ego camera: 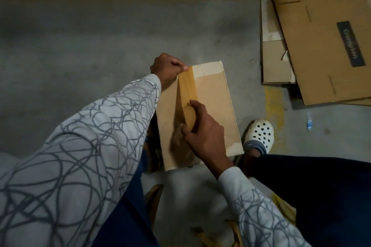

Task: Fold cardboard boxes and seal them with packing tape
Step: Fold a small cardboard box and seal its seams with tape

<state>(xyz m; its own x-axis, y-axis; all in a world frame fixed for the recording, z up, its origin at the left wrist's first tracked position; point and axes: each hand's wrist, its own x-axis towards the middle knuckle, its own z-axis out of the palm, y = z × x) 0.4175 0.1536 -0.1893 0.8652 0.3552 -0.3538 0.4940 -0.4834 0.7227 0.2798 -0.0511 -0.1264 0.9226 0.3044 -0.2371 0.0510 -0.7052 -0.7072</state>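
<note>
While the folded cardboard box [213, 106] lies flat on the concrete floor [80, 36] at centre frame, between the person's feet, a strip of brown packing tape [185, 84] runs down its top face, left of the middle.

Hands:
- Left hand [167, 70], just above centre: fingers curled, thumb and fingers pinching the far end of the strip at the box's far edge.
- Right hand [202, 132], below centre: fingers curled round the tape roll [189, 117], which sits on or just over the box face; I cannot tell which.

Handling, my judgement:
- Box: light, thin board. Stiff across the flat face but apt to buckle at the creases and slide on smooth concrete. Best pressed down flat or held by an edge, not squeezed mid-panel.
- Tape: limp, sticky on one side, quick to wrinkle or fold onto itself if slack. It wants tension between the pinched end and the roll, then a firm rub down.
- Roll: rigid and easy to grip round the rim.

Elsewhere: flattened cardboard sheets [321, 36] at upper right, one with a dark printed label; a white perforated clog [260, 134] just right of the box.
</note>
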